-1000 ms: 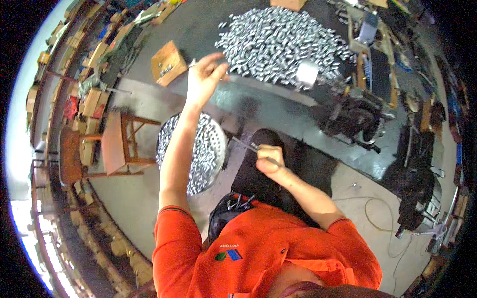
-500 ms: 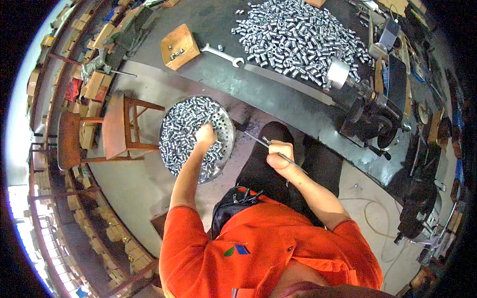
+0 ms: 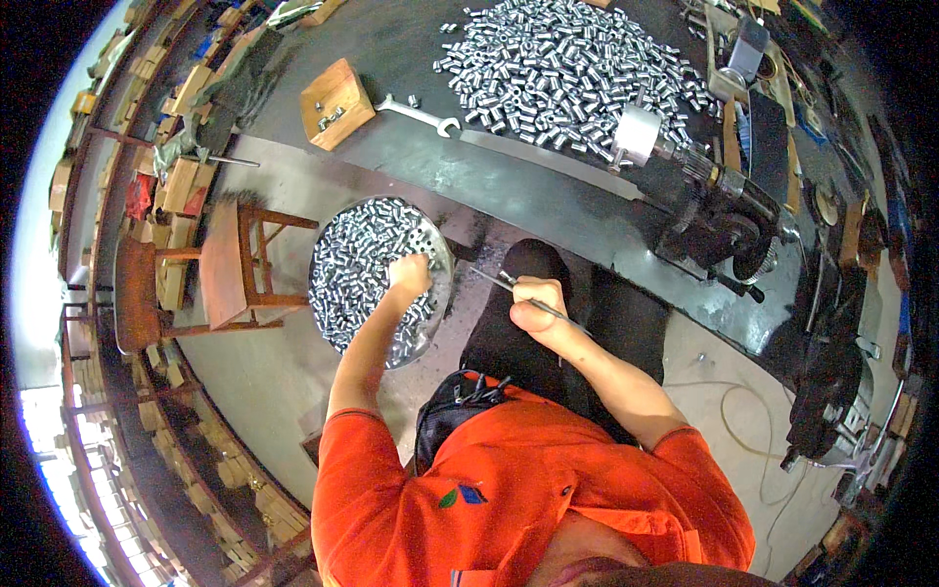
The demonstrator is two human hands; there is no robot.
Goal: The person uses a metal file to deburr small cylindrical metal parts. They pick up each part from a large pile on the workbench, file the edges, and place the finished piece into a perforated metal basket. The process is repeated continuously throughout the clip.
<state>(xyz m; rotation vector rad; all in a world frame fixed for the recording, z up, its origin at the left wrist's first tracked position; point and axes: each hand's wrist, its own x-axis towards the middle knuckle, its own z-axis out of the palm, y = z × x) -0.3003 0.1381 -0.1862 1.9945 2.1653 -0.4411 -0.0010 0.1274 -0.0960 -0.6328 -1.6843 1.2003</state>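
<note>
Head view, left hand (image 3: 411, 275) is curling its fingers over metal sleeves (image 3: 357, 259), grasp indeterminable, right hand (image 3: 536, 300) is clenching a slim metal rod (image 3: 492, 279), orange shirt (image 3: 518, 460) is bearing a green-and-blue emblem (image 3: 471, 495).

passable: bench front strip (image 3: 538, 196) between wrench (image 3: 419, 115) and black fixture (image 3: 719, 210) | obstacles: metal-parts pile (image 3: 577, 78) behind, basin (image 3: 441, 279) front-left

Along our left we see rust-brown shelving (image 3: 124, 138), its tiers crowded with cardboard cartons (image 3: 195, 90), in front of a pale wall (image 3: 49, 196). White light (image 3: 47, 423) glares between the lower posts; we cannot tell whether a window admits it. A brown wooden chair (image 3: 227, 270) stands near the shelves on a light grey floor (image 3: 256, 383). Ahead of us stretches a dark workbench (image 3: 425, 174) with a worn, shiny front edge, while the right rim looks dimmer.
</note>
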